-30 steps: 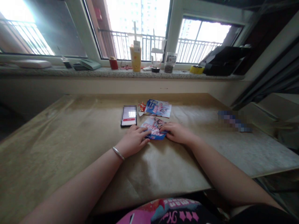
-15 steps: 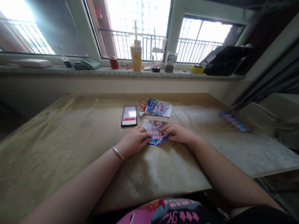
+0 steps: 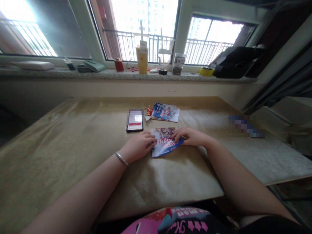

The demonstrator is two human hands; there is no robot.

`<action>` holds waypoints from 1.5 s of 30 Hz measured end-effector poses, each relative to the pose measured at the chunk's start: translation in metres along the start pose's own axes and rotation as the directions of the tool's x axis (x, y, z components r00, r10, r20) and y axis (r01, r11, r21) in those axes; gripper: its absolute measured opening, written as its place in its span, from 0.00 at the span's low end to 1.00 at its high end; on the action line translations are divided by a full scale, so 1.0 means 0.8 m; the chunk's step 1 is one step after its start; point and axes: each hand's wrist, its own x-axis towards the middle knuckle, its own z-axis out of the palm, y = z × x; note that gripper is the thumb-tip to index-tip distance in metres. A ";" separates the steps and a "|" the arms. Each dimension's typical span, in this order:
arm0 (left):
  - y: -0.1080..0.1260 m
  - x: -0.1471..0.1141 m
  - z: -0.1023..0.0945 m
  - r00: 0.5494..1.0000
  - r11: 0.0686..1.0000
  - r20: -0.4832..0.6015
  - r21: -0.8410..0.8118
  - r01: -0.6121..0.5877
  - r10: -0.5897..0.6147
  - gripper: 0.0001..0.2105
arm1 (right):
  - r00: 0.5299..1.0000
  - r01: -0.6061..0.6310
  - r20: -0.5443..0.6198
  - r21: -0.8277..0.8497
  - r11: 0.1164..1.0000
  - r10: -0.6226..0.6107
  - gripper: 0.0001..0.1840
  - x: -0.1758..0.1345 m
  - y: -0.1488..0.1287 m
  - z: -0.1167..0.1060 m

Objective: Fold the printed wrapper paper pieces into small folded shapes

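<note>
A colourful printed flyer (image 3: 162,148) lies on the table in front of me, its right side lifted and slightly bent. My right hand (image 3: 188,136) pinches that right edge between thumb and fingers. At the flyer's left edge rests my left hand (image 3: 141,144), palm down with fingers stretched out and fingertips on the paper. Just beyond it is a stack of similar flyers (image 3: 165,112). A small red-and-white paper piece (image 3: 148,111) touches the stack's left side. Left of these lies a phone (image 3: 135,125) with its screen lit.
The table (image 3: 73,139) has a tan cover. A blurred-out blue item (image 3: 246,126) lies at the right. Along the windowsill (image 3: 97,75) stand a tall yellow drink cup (image 3: 142,60), a red jar (image 3: 119,65), clear containers, yellow tape (image 3: 206,71) and a black box (image 3: 234,63).
My right hand has moved slightly right with the flyer's edge. The curled near corner has opened out, so more of the printed face shows. My left hand has barely moved.
</note>
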 end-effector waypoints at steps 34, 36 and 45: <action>0.013 -0.002 -0.003 0.989 0.986 -0.002 -0.073 -0.148 0.148 0.16 | 0.905 -0.255 -0.408 -0.286 0.924 0.124 0.03 0.035 -0.001 0.052; 0.016 -0.001 -0.001 0.987 0.985 -0.008 -0.054 -0.162 0.162 0.17 | 0.895 -0.260 -0.429 -0.291 0.921 0.117 0.03 0.037 -0.002 0.055; 0.023 0.001 0.008 0.983 0.982 0.000 0.041 -0.183 0.183 0.17 | 0.890 -0.236 -0.448 -0.291 0.927 0.086 0.04 0.041 -0.012 0.055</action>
